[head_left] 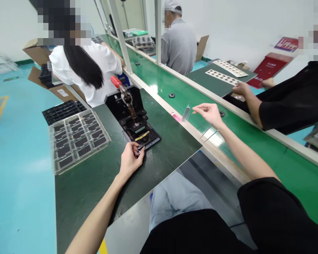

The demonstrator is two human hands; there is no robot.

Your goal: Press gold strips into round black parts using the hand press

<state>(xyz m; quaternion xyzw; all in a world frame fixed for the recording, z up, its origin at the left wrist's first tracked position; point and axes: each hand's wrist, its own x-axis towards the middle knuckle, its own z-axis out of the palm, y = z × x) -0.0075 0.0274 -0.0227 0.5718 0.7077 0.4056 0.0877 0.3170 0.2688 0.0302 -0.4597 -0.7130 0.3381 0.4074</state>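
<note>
My left hand [131,157] is closed in a pinch at the front edge of a black clamp fixture [151,139]; a small thing between its fingertips is too small to name. The fixture has a red handle [116,82] and a yellow strip [142,135] across its base. Over the rail, my right hand [208,112] has its thumb and forefinger pressed together beside a bunch of thin grey rods [186,113]. Whether it holds a thin piece cannot be made out. A pink item [176,116] lies left of the rods.
A clear tray [79,139] with black parts sits on the green table [87,192], near stacked black trays [63,110]. Beyond the rail runs a green conveyor [159,84] with small round parts. Two thin metal rods [211,135] stick out by the rail. Other people sit around.
</note>
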